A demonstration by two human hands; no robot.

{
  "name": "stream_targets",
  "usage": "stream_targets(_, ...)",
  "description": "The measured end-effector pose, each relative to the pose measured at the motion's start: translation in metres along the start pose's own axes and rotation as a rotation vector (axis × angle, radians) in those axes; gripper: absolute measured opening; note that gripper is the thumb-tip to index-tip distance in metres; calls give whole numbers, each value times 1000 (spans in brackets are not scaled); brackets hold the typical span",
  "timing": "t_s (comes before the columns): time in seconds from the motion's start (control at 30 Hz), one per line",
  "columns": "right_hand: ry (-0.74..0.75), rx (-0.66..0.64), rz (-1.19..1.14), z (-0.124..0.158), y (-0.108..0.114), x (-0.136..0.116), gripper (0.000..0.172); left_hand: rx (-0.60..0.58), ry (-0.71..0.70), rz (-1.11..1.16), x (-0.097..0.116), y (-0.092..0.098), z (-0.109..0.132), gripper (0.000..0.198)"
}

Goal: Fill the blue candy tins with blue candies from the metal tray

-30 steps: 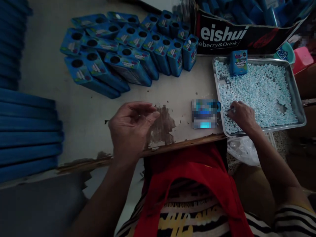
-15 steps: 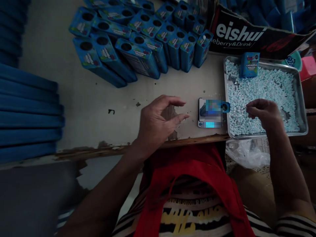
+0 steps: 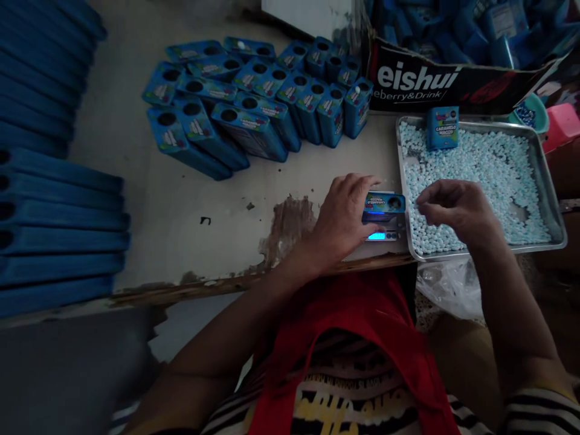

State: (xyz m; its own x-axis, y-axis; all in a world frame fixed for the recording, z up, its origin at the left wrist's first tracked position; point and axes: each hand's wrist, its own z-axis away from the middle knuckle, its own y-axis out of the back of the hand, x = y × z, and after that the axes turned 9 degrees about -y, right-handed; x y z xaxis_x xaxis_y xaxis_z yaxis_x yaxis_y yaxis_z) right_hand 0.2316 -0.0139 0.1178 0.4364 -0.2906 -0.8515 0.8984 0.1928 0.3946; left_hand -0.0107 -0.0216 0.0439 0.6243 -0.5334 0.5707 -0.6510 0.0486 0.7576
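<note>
A blue candy box (image 3: pixel 385 203) lies on a small digital scale (image 3: pixel 390 235) with a lit blue display. My left hand (image 3: pixel 342 217) is around the box's left end, thumb on the near side and fingers on the far side. My right hand (image 3: pixel 457 208) hovers over the left part of a metal tray (image 3: pixel 556 223), its fingertips pinched together near the box's dark round opening. Whatever the pinch holds is too small or hidden to make out. Pale blue and white candies (image 3: pixel 489 163) cover the tray, and another blue box (image 3: pixel 443 128) stands among them at the back.
Several upright blue boxes (image 3: pixel 249 121) with round openings are grouped at the back of the worn table (image 3: pixel 181 241). More blue boxes (image 3: pixel 63 229) are stacked at the left. A black carton (image 3: pixel 421 78) full of blue boxes sits behind the tray. The table's front edge is chipped.
My left hand has moved right, from open beside the scale to around the box on it. My right hand has shifted left over the tray toward the box's opening. The view has moved slightly.
</note>
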Motion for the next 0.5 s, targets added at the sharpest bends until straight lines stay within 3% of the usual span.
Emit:
stream_targets(0.17, 64, -36, 147, -20, -18, -4, 18, -64, -17, 117, -1, -14, -11, 57)
stream_targets(0.3, 79, 116, 279, -21, 12, 13, 24, -29, 25, 180, -3, -3, -11, 36)
stream_targets(0.4, 147, 336, 605, -25, 38, 34, 25, 63, 69, 85, -21, 42, 5, 35)
stream_targets(0.5, 295, 368, 734, -42, 23, 36, 28, 224, 198, -119, -58, 122, 33, 42)
